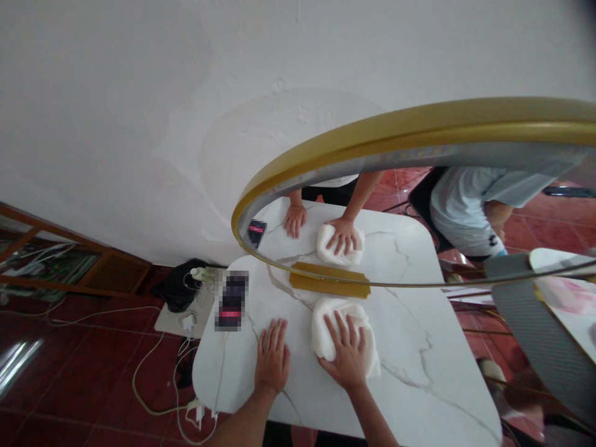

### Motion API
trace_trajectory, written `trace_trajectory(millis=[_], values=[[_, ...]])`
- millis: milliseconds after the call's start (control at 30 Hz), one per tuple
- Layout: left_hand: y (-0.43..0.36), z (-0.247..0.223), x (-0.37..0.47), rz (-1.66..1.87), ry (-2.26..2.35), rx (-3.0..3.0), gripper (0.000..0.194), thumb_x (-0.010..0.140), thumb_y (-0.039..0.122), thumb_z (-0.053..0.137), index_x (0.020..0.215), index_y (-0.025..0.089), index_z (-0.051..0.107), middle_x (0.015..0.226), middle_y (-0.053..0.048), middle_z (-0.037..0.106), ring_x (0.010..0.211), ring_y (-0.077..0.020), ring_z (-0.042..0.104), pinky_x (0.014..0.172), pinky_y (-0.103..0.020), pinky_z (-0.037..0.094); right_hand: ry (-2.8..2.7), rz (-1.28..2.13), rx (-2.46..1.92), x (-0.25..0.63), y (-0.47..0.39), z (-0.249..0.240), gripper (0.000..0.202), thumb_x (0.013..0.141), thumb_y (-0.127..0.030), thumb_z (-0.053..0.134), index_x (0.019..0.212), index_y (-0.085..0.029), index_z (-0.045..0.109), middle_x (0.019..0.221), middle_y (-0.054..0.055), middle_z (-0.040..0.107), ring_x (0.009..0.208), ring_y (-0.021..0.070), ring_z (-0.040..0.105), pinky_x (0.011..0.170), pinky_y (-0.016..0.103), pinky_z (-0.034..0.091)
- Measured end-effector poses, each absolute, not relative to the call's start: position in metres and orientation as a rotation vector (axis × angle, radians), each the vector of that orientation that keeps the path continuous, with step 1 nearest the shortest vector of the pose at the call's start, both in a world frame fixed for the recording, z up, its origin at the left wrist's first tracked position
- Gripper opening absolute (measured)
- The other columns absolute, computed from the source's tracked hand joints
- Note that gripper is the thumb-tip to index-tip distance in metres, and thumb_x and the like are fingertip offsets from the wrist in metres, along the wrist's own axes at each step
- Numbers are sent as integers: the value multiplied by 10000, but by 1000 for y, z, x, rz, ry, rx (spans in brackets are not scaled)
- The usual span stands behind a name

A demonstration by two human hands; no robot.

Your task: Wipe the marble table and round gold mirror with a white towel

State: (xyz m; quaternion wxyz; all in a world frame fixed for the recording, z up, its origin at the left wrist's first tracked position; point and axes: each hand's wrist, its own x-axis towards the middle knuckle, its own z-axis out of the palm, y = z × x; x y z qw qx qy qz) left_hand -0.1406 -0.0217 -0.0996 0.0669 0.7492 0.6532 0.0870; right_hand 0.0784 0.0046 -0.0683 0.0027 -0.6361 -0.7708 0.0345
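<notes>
Head view: I have both hands low in the middle of the picture, well apart from each other over a white, grey-veined tabletop [414, 363]. My right hand [347, 355] lies palm down with its fingers spread across a thick, folded white cloth [321, 329]; the thumb reaches along the cloth's near left side, and I see no pinch on it. My left hand [274, 357] lies flat to the left of the cloth, fingers straight and loosely side by side, touching the bare surface and gripping nothing.

The cloth sits just in front of the gold base [326, 282] of a large round mirror, whose gold frame [298, 149] sweeps across the right half of my view. In the glass I get both hands and the cloth again, and, farther right, a person in a pale top [465, 205].

Near the left edge, beyond my left hand, lies a dark object [233, 298] with a pink band, too pixelated for me to read. Off that side, a black bag [179, 285] and white cables [139, 385] show above the red tiled floor [79, 360].
</notes>
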Motion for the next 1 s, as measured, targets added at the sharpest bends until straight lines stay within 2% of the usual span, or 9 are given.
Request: trace_trajectory(millis=[133, 333, 700, 1000], values=[[-22, -100, -140, 301, 1970, 2229, 622, 856, 131, 360, 1446, 209, 180, 1468, -28, 333, 1366, -201, 241, 1110, -434, 228, -2457, 186, -1941, 71, -47, -70, 982, 627, -644, 564, 1445, -315, 133, 1513, 52, 166, 1366, 386, 91, 1045, 619, 48], [-22, -103, -140, 333, 1969, 2229, 612, 859, 130, 358, 1443, 206, 191, 1460, -38, 346, 1361, -202, 253, 1109, -447, 219, -2478, 240, -1908, 63, -94, -80, 1050, 544, -708, 591, 1434, -347, 168, 1507, 53, 187, 1352, 424, 102, 1025, 651, 45], [-20, -99, -139, 356, 1979, 2228, 592, 856, 118, 363, 1430, 207, 248, 1444, -40, 376, 1355, -200, 266, 1117, -426, 199, -2485, 129, -1931, 47, -1, -77, 999, 624, -732, 523, 1442, -295, 154, 1516, 56, 156, 1365, 401, 30, 1041, 610, 13], [-20, -97, -139, 312, 1985, 2222, 585, 859, 127, 364, 1428, 206, 251, 1448, -29, 370, 1357, -204, 263, 1108, -437, 228, -2467, 118, -2011, 35, 28, -66, 940, 676, -590, 559, 1448, -299, 108, 1526, 24, 110, 1372, 372, -25, 1049, 583, -26]])
